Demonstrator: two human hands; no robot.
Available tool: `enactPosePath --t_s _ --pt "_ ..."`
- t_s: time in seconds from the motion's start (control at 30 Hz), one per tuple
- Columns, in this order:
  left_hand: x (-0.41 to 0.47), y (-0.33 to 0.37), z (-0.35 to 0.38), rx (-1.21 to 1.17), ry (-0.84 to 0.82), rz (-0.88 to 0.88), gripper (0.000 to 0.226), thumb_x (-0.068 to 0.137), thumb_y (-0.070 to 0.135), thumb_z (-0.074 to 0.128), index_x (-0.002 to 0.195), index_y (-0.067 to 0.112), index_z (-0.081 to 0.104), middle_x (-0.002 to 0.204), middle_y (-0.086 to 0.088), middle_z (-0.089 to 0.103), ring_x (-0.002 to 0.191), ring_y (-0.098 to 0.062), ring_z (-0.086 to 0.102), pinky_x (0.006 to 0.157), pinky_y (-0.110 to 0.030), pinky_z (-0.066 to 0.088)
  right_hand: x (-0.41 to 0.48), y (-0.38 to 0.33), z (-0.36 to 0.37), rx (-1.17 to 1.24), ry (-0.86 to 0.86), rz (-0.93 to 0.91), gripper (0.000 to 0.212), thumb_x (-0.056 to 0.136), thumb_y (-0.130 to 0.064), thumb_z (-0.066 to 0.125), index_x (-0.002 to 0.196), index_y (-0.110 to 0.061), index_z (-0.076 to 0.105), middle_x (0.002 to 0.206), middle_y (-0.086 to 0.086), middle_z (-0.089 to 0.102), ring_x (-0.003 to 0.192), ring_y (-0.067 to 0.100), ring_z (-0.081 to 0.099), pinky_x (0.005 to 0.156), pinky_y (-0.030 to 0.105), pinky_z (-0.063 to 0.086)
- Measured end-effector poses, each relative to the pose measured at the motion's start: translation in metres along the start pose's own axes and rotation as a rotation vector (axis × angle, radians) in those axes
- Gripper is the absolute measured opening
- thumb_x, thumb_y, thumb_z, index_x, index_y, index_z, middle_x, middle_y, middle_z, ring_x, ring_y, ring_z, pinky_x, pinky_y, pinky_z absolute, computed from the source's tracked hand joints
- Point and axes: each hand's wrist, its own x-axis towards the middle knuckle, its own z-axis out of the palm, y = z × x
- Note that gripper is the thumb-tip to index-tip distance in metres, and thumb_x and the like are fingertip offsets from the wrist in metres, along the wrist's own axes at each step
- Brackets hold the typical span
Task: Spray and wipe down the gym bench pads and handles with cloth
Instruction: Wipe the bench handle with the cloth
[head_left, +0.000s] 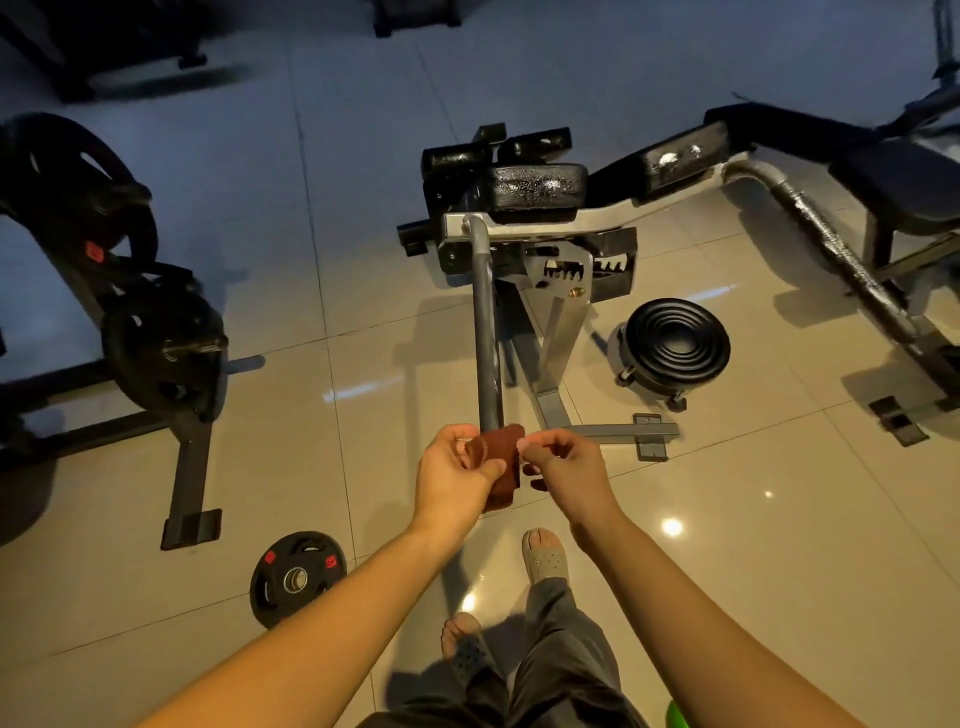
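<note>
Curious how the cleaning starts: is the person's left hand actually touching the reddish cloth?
Touching. The head view shows the left hand gripping the reddish cloth, its thumb laid across the front.

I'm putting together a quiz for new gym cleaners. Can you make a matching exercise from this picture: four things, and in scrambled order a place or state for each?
Things:
1 reddish-brown cloth
2 weight plate
3 bench pad
4 round ribbed disc on casters

Places or states:
A lying flat on the floor tiles, with red marks
B speckled with shiny flecks
C held between left hand and right hand
D standing right of the grey bench frame

Pairs: 1-C, 2-A, 3-B, 4-D
</note>
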Motion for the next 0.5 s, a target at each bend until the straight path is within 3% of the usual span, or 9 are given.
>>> enactPosePath --t_s 0.1,0.2,0.3,0.37,0.5 --pt "-0.005 -0.007 0.008 0.002 0.009 0.088 0.025 0.088 0.001 0.075 0.103 0.018 0.065 0.099 -0.004 0.070 0.087 -0.019 0.072 0.064 -0.022 0.060 -0.001 0.003 0.004 0.088 0.005 0.051 0.016 0.093 -0.028 0.073 0.097 -0.012 0.075 0.093 0.005 0.077 0.090 0.018 0.073 0.072 0.028 0.061" --pt "-0.010 -0.015 0.016 0.026 0.062 0.135 0.026 0.083 -0.003 0.078 0.093 0.019 0.066 0.105 -0.003 0.062 0.091 -0.019 0.069 0.072 -0.037 0.064 0.002 0.004 0.007 0.159 0.049 0.087 0.017 0.089 -0.023 0.078 0.091 -0.006 0.078 0.089 0.012 0.077 0.090 0.025 0.075 0.080 0.040 0.064" --pt "-0.015 -0.024 0.019 0.050 0.044 0.143 0.032 0.082 -0.005 0.078 0.099 0.018 0.066 0.108 0.001 0.060 0.095 -0.004 0.064 0.078 -0.025 0.060 0.007 0.003 0.010 0.170 0.119 0.089 0.005 0.085 -0.008 0.080 0.083 -0.005 0.077 0.084 0.015 0.076 0.084 0.031 0.075 0.082 0.045 0.063" --pt "-0.014 -0.025 0.016 0.139 0.004 0.183 0.031 0.085 0.000 0.078 0.106 0.018 0.067 0.105 0.007 0.064 0.095 0.006 0.062 0.077 -0.013 0.054 0.012 -0.001 0.011 0.132 0.151 0.063 0.005 0.084 -0.004 0.079 0.083 -0.006 0.075 0.083 0.013 0.076 0.081 0.029 0.074 0.080 0.041 0.063" --pt "-0.001 -0.019 0.009 0.203 0.042 0.195 0.018 0.086 0.007 0.078 0.095 0.021 0.070 0.082 0.005 0.071 0.079 -0.005 0.065 0.071 -0.016 0.056 0.018 -0.006 0.018 0.037 0.188 -0.030 0.008 0.087 -0.005 0.076 0.089 -0.011 0.072 0.082 0.005 0.072 0.080 0.019 0.071 0.071 0.025 0.057"
